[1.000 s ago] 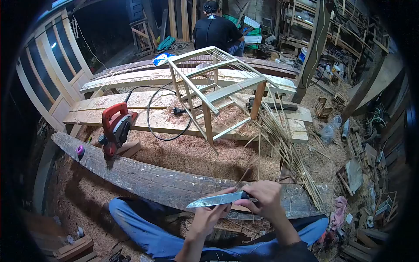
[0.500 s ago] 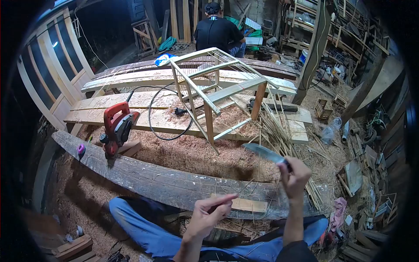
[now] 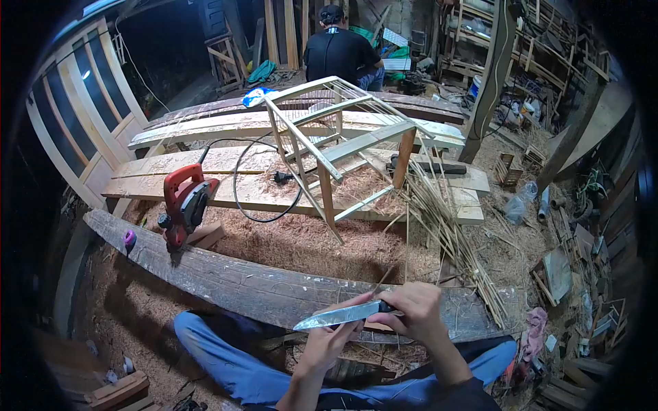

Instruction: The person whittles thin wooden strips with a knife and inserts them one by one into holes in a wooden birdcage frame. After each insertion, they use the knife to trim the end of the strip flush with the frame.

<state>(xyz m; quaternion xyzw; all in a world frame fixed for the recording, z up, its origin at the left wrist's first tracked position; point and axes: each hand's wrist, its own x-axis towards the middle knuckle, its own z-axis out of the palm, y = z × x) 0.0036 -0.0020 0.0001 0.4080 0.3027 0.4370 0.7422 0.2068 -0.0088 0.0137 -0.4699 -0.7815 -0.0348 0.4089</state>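
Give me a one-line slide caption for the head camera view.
Right hand holds a knife against a thin strip pinched in the left hand, over a weathered plank.

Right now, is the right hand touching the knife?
Touching. The head view shows the right hand wrapped around the handle of the knife, with no gap between them. The blade sticks out over the left hand.

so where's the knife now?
Head view, bottom centre: the knife is in the right hand, blade pointing left over the left hand and its thin stick, near the plank.
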